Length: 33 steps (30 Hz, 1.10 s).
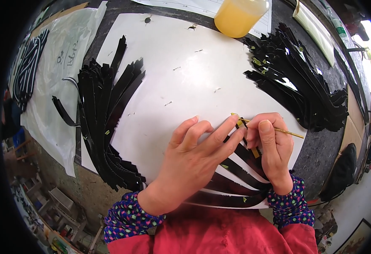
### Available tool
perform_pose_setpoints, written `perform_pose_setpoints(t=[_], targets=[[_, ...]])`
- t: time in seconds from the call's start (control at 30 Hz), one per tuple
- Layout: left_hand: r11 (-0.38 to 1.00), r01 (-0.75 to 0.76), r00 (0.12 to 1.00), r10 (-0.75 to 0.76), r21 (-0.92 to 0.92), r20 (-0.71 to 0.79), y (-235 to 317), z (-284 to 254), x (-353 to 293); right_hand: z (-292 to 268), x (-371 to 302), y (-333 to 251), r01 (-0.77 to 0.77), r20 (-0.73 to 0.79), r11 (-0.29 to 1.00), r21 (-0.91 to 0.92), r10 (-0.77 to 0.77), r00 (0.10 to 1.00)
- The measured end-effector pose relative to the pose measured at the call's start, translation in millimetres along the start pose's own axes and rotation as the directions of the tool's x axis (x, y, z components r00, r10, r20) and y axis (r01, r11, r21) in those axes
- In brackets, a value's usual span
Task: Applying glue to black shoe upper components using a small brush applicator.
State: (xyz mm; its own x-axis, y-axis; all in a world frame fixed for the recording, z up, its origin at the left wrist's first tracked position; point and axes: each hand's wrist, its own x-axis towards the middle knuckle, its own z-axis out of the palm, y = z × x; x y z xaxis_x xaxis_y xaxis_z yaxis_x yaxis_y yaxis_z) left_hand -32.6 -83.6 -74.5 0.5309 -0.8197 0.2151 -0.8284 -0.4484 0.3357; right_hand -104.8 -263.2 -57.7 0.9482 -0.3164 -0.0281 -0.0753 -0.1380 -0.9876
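Observation:
My right hand [274,142] is closed in a pinch round a thin gold-coloured stick [292,133], perhaps a brush handle. The stick's tip reaches the end of a black strip where a yellow piece [237,119] shows. My left hand [194,163] lies with fingers stretched over the white board [172,84], its fingertips touching that same strip end. Several black strips [236,200] with jagged edges fan out under and between my hands. Another yellow piece [255,152] sits by my right hand's fingers. My left fingers hide part of the strips.
Bundles of black strips lie left [98,110] and right [308,89]. A clear jar of yellow liquid [237,19] stands at the far edge. White plastic sheeting [52,76] with striped strips [29,70] is at left. A notebook [314,27] and black pouch [341,173] are at right.

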Motion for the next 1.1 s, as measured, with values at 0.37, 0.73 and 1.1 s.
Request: perform_pose_setpoints(t=[0.37,0.73,1.1], targets=[[1.0,0.0,1.0,0.0,0.004,0.003,0.0,-0.1,0.0,0.5,1.0,-0.2,0.002,-0.008,1.0,-0.003,-0.002,1.0],[1.0,0.01,1.0,-0.01,-0.008,-0.011,0.7,0.6,-1.1,1.5,2.5,1.7,-0.001,-0.034,1.0,0.009,0.001,0.999],[1.0,-0.001,1.0,0.001,-0.007,0.0,-0.7,-1.0,0.4,0.7,2.6,2.7,-0.008,-0.058,1.0,0.027,0.009,0.998]])
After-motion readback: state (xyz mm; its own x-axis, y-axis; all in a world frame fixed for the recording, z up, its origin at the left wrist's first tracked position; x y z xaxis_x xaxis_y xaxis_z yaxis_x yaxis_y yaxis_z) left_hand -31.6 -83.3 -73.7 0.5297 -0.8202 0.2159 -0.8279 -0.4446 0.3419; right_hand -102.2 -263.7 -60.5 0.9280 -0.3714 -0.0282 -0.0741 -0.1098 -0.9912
